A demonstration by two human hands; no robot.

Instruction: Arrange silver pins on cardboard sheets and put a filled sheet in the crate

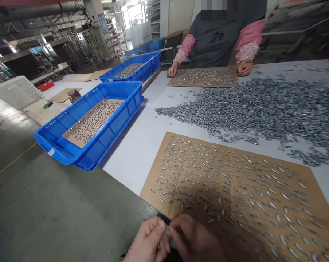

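Head view: we stand at a long white-topped table [134,145], its near left edge dropping to a grey floor. Across its right side spreads a heap of small silvery metal pieces [262,105]; if our sheet slid far and right, loose pieces could run onto it and muddle the rows.

Our brown cardboard sheet [150,185], near and right of centre, is dotted with spaced pieces. Its near left corner reaches the table edge, so a snagged sleeve or a careless pull might tilt it and make the pieces slide or drop. The sheet's long axis runs left to right, its right end slanting nearer us. With no clear front, it points no particular way.

Left of it, a blue plastic crate [112,134] seems to overhang the table edge; a bump there could tip it. Opposite, a person in a dark shirt [216,40] has both hands at the ends of another studded sheet.

At the near edge, our left hand [146,242] has thumb and fingers pinched, meeting the curled fingers of our right hand [198,236], which is in shadow. We cannot tell whether anything small sits between them.
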